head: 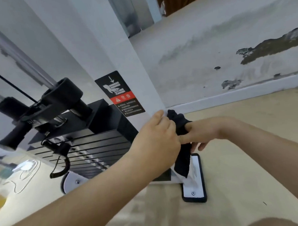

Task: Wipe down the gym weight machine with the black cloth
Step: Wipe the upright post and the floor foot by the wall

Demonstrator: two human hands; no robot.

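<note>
Bunching the black cloth (179,123) between both hands, the person stands close to the gym weight machine (88,145), right at the front edge of its white upright (126,63). The left hand (156,138) is nearer the post, fingers curled over the cloth's upper end, one fingertip touching the edge. The right hand (203,134) grips from the far side, fingers wrapped round the cloth. It hangs lengthwise beside the post, towards the foot plate (194,187), so I'd guess the wipe follows that edge. The warning label (119,93) shows an arrow, a hand caught under plates and a red band; its small print is unreadable.
</note>
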